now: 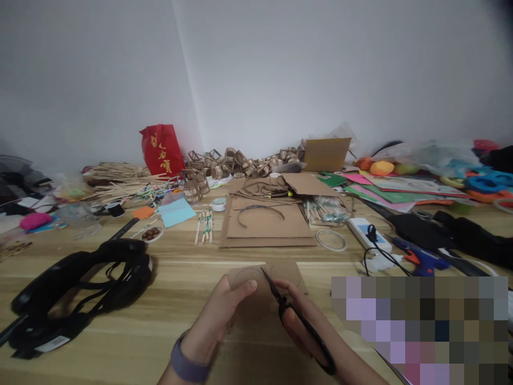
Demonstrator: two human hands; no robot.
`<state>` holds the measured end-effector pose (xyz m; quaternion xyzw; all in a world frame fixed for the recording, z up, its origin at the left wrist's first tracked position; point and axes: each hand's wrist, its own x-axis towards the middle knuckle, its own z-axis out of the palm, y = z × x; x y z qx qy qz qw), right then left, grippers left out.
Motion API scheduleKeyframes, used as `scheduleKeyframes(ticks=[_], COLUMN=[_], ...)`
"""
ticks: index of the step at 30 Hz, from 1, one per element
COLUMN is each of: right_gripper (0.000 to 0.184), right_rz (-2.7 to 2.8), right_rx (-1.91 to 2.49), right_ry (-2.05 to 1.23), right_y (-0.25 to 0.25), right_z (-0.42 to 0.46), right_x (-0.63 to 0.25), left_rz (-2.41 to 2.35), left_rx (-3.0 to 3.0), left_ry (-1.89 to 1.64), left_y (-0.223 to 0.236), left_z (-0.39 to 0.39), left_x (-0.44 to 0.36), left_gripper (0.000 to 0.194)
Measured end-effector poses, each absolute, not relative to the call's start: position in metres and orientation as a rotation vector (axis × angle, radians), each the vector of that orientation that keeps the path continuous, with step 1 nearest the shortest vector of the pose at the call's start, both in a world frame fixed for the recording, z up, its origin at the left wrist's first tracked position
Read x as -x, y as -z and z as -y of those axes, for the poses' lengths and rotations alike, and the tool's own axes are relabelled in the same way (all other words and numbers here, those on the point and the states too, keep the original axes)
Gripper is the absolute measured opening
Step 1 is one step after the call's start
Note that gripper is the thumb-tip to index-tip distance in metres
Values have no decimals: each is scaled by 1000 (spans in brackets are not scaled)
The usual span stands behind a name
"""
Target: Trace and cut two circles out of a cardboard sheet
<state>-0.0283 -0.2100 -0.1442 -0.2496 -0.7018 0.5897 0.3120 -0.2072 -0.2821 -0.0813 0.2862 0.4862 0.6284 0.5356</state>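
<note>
My left hand (230, 299) grips a piece of brown cardboard (251, 305) near the front of the table, its thumb lying on top. A curved pencil line shows on that cardboard. Black scissors (298, 319) are in my right hand (298, 305), fingers wrapped around the handles and tips pointing up and left over the cardboard. Whether the blades have cut into it I cannot tell. Just behind lies another small cardboard piece (294, 272) with a drawn curve, partly hidden by my right hand.
Flat cardboard sheets (264, 227) with a bent strip lie ahead. A black strapped device (80, 294) rests at left. A blue glue gun (420, 256), power strip (368, 235) and tape ring (331, 240) sit at right. Small woven items (240, 163) and a red bag (162, 149) are behind.
</note>
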Motion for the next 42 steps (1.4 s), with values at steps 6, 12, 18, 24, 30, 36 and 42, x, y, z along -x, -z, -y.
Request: scheduleKeyframes(ticks=[6,12,18,24,30,36,42], right_gripper=[97,106,99,94,93,90,93], right_rz=[1903,1839,1867,1844,1869,1824,1838], right_rx=[595,644,651,609,615,570,554], right_ry=[-1736,-1698,-1682,-1634,-1598,-1626,-1613], right_y=[133,152,154,153,157,165,173], right_z=[211,207,205,208,207,206,205], right_x=[25,27,28,28,29,29,29], left_rz=[-1144,-1238,-1221,-1230,-1221,-1176,-1152], left_rx=[-751,-741,-714,-696,-689,-717,-793], left_ry=[-1430,-1399,-1399,-1413,-1426,-1415,-1397], left_y=[84,85,86,89,91,86,88], left_z=[283,284,284,283,283,283,282], left_x=[208,210,210,211,210,208,208], left_gripper=[51,57,58,58,58,55,51])
